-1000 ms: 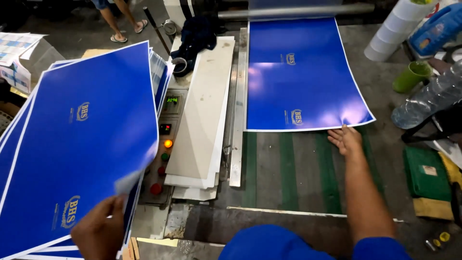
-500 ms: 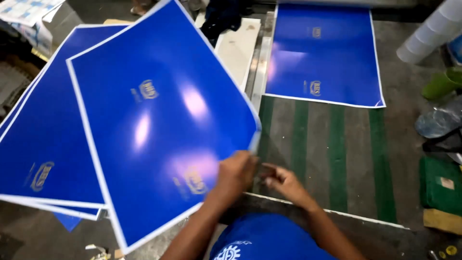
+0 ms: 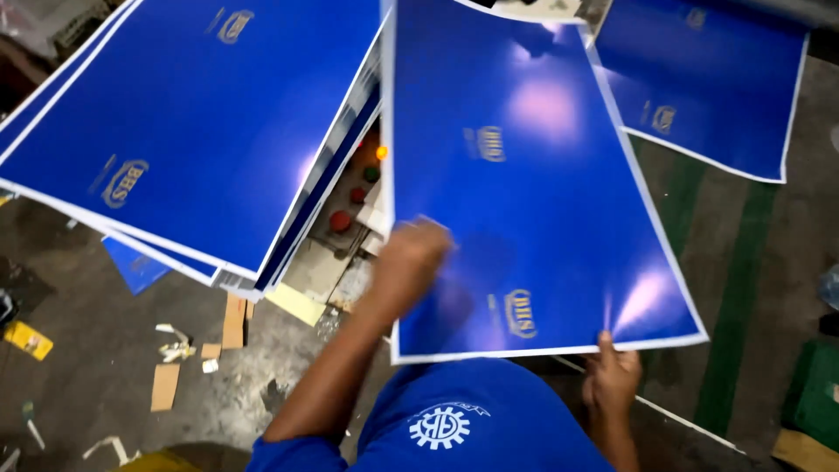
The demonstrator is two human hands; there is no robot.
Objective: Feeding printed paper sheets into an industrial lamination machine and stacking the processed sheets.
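A large glossy blue sheet (image 3: 524, 183) with a white border lies across the middle of the view, over the machine table. My left hand (image 3: 411, 258) is blurred and rests on its near left part. My right hand (image 3: 612, 378) pinches the sheet's near edge, thumb on top. A thick stack of the same blue sheets (image 3: 183, 122) sits to the left, overhanging its support. Another blue sheet (image 3: 708, 87) lies flat at the far right on the machine bed.
A control panel with red, green and orange buttons (image 3: 354, 197) shows between the stack and the held sheet. Cardboard scraps (image 3: 166, 385) and paper bits litter the grey floor at left. Green belts (image 3: 743, 288) run along the bed at right.
The blue sheet has been carried rightwards off the stack and now lies over the machine table. My hands have parted: the left is on the sheet's left part, the right holds its near edge.
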